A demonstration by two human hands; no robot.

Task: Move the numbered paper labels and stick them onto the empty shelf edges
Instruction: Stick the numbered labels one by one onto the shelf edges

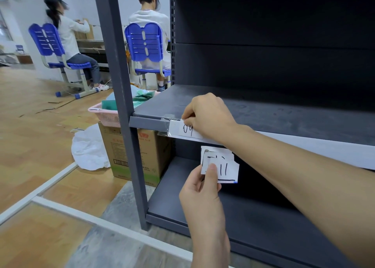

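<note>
A white paper label marked "09" [187, 130] lies against the front edge of the middle shelf [148, 123], near its left end, over a clear plastic strip. My right hand [209, 115] pinches the label's top edge with fingertips closed on it. Below, my left hand [200, 188] holds a small stack of paper labels [223, 164] between thumb and fingers; the front one reads "11". The stack hangs in front of the gap above the lower shelf [233, 217].
The dark grey shelf unit has an upright post [121, 85] at the left. Beside it on the floor stand a cardboard box [129, 156], a pink basket [105, 115] and a white bag [89, 148]. Two persons sit on blue chairs [145, 42] at the back.
</note>
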